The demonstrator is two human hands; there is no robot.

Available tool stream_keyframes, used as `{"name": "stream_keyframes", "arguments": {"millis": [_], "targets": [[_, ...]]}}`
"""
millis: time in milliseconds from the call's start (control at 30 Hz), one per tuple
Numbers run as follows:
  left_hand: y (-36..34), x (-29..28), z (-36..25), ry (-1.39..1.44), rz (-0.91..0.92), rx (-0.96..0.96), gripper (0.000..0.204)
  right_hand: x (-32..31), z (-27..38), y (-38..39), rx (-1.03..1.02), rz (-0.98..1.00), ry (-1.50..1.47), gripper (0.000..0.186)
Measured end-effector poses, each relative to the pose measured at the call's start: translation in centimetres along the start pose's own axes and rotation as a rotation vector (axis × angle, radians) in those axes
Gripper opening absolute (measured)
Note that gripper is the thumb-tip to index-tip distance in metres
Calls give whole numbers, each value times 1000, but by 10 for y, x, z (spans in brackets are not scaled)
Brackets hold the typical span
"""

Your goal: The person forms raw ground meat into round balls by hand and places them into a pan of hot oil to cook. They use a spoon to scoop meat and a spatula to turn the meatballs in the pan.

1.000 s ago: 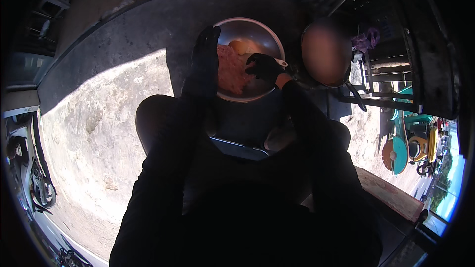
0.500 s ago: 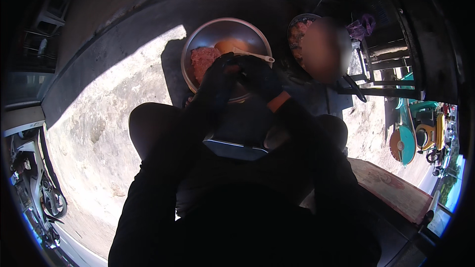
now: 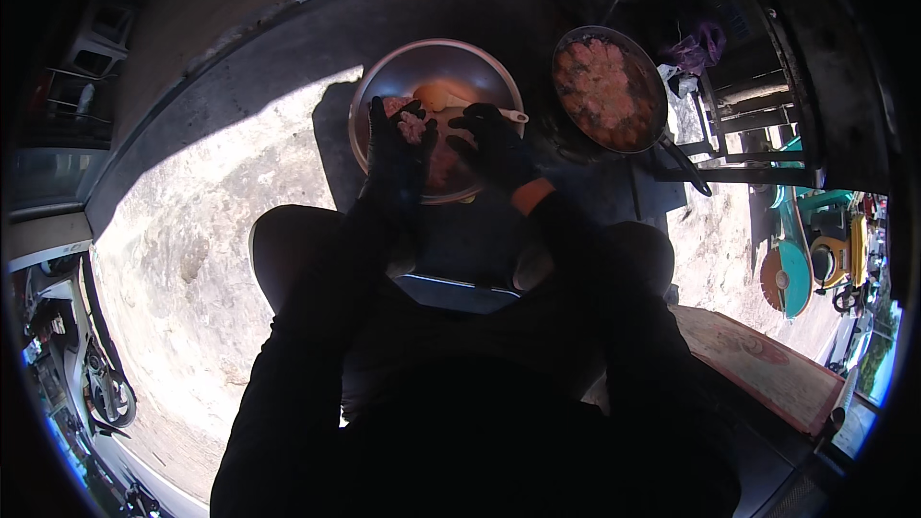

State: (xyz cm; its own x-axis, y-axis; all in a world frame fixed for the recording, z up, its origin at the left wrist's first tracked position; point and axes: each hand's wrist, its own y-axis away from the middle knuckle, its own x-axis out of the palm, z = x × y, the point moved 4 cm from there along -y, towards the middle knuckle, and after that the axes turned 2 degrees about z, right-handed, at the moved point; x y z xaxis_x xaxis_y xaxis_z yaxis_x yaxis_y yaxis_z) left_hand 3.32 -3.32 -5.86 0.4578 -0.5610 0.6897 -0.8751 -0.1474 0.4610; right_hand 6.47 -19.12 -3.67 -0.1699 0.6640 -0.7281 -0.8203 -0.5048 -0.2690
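Observation:
Both my hands are in black gloves over a wide steel bowl (image 3: 484,72). My left hand (image 3: 393,149), at the bowl's left side, cups a clump of pink minced meat (image 3: 413,127) in its fingers. My right hand (image 3: 487,146) is at the right side with curled fingers apart, nothing visible between them, above more meat (image 3: 444,163) in the bowl. An orange-brown rounded item (image 3: 429,96) lies toward the back of the bowl. Beside it a pale utensil handle (image 3: 516,116) reaches over the right rim, partly hidden by my right hand.
A long-handled pan (image 3: 604,86) of pinkish, browned food stands at the right rear, near a purple bag (image 3: 707,43) and dark slatted frame. A painted board (image 3: 748,364) lies at the lower right, machines with a teal disc (image 3: 794,278) beyond. A motorbike (image 3: 101,374) is at far left.
My hands were together over the bowl half a second ago; now they are apart, the left further left with meat in it. The pan's food shows more fully.

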Motion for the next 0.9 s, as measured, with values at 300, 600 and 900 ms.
{"name": "stream_keyframes", "arguments": {"millis": [300,600,900], "targets": [[19,21,15,-35,145,-220,59,16,0,-8,246,43,-749,38],[21,30,11,44,219,-288,66,11,8,-2,147,28,-449,33],[23,33,9,71,232,-284,59,-7,21,-7,-1,114,-410,44]]}}
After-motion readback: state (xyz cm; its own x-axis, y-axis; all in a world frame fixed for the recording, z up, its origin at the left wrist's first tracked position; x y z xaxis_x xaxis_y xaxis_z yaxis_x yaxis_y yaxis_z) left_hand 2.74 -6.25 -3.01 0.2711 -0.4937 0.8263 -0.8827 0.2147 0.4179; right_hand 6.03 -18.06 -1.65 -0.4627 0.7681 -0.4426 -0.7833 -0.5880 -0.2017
